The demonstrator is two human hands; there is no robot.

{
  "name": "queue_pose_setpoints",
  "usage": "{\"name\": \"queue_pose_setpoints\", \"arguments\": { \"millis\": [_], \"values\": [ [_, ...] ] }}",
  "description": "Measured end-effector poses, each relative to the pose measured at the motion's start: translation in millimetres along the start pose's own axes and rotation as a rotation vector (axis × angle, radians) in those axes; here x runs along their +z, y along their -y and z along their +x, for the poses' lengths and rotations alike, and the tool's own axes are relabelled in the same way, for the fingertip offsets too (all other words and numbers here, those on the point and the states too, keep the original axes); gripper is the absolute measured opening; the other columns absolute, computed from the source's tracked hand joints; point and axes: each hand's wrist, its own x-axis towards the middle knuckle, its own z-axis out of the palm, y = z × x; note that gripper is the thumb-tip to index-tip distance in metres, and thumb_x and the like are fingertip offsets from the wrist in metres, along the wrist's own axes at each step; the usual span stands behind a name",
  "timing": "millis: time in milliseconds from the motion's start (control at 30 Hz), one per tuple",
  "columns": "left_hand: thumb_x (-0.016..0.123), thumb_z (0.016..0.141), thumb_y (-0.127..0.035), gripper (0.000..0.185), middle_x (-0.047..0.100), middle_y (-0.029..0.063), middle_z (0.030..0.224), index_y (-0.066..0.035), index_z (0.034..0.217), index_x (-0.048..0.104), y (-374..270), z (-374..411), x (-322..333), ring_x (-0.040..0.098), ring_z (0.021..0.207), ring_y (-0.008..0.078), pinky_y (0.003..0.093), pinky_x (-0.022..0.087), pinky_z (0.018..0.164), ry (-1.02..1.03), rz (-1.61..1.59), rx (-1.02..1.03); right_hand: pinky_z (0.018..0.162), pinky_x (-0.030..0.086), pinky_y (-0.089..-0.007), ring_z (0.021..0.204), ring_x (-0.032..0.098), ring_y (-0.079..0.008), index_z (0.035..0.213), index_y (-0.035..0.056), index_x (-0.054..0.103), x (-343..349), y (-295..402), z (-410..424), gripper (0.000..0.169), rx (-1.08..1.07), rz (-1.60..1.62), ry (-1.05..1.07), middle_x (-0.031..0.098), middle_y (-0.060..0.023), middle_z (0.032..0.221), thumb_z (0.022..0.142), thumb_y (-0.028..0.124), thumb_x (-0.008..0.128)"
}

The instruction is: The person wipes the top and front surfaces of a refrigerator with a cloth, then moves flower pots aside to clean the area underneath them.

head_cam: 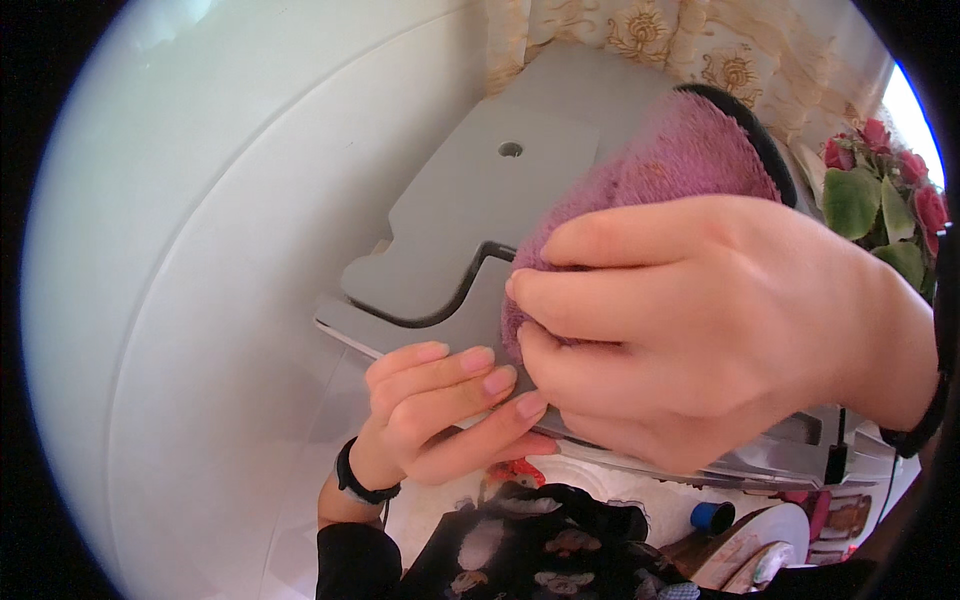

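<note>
My right hand (675,322) is closed on a purple plush piece (637,165) with a thick black curved edge. It may be a slipper; the hand covers its lower part. My left hand (442,412) is just left of and below the right one. Its fingers are bent, with the fingertips close to the right fingers. Whether something thin is between them cannot be made out. Beneath both hands lies a flat grey panel (450,202) with a round hole (511,149) and a curved dark-edged gap (457,300).
A pale wall (217,300) curves along the left. Behind the panel hangs a patterned curtain (645,37). Pink flowers with green leaves (877,187) stand at the right. Below are a blue cylindrical object (711,517) and a round white-topped piece (780,532).
</note>
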Motion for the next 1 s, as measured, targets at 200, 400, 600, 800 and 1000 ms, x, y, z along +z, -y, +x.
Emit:
{"name": "queue_pose_setpoints", "arguments": {
  "millis": [200, 400, 600, 800, 1000],
  "values": [
    [0.082, 0.071, -0.039, 0.038, 0.059, -0.0017, 0.104, -0.021, 0.102, 0.069, 2, 1, 4, 0.058, 0.099, 0.0175, 0.0324, 0.045, 0.088, -0.012, -0.011, 0.021, 0.073, 0.051, -0.0282, 0.081, 0.060, -0.0201, 0.063, 0.0028, 0.059, -11, 5, -7, 0.012, -0.117, -0.102, 0.160, 0.061, -0.0046, 0.079, 0.055, 0.011, 0.060],
    [0.081, 0.071, -0.039, 0.038, 0.059, -0.0011, 0.106, -0.020, 0.101, 0.069, 2, 1, 5, 0.058, 0.100, 0.0181, 0.0331, 0.044, 0.088, -0.029, -0.027, 0.014, 0.078, 0.050, -0.0276, 0.083, 0.060, -0.0197, 0.061, 0.0046, 0.057, 6, -18, -13, 0.010, -0.438, -0.354, -0.006, 0.062, -0.0064, 0.081, 0.056, 0.012, 0.061],
    [0.083, 0.068, -0.041, 0.042, 0.060, -0.0003, 0.106, -0.018, 0.101, 0.070, 0, 1, 1, 0.058, 0.101, 0.0179, 0.0334, 0.043, 0.088, 0.021, -0.043, -0.024, 0.081, 0.049, -0.0273, 0.085, 0.060, -0.0195, 0.061, 0.0062, 0.058, -5, -4, -13, 0.008, -0.371, -0.361, 0.116, 0.063, -0.0083, 0.085, 0.059, 0.013, 0.061],
    [0.084, 0.066, -0.042, 0.045, 0.059, -0.0004, 0.104, -0.019, 0.101, 0.069, -1, 0, 4, 0.058, 0.101, 0.0179, 0.0340, 0.043, 0.088, -0.044, -0.005, 0.004, 0.082, 0.048, -0.0271, 0.086, 0.060, -0.0192, 0.062, 0.0072, 0.060, -23, -7, -4, 0.007, -0.472, -0.262, 0.380, 0.061, -0.0056, 0.078, 0.062, 0.014, 0.060],
    [0.085, 0.064, -0.041, 0.047, 0.057, -0.0003, 0.104, -0.019, 0.102, 0.068, 1, 1, 4, 0.056, 0.102, 0.0201, 0.0365, 0.042, 0.087, 0.008, -0.034, -0.030, 0.078, 0.042, -0.0251, 0.073, 0.050, -0.0151, 0.056, 0.0124, 0.054, -3, -27, 0, 0.010, -0.644, -0.411, 0.112, 0.049, 0.0032, 0.064, 0.063, 0.016, 0.060]
  ]
}}
